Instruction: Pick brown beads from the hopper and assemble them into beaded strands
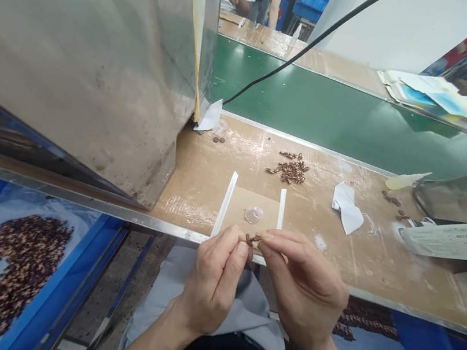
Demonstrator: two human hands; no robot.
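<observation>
My left hand (220, 279) and my right hand (308, 278) meet at the front edge of the table. Between their fingertips is a small dark brown piece (252, 240), pinched from both sides; its exact kind is too small to make out. Just beyond the fingers lies a small clear round plastic piece (253, 214) on brown cardboard, between two white strips (225, 202). Farther off is a loose pile of small brown and copper-coloured parts (292, 172).
A large metal housing (115, 87) stands at left, a green conveyor belt (314, 98) behind the table. Crumpled white paper (346, 208) and a printed white packet (462, 240) lie at right. A blue crate (94, 242) holds many brown parts. Other people work beyond the belt.
</observation>
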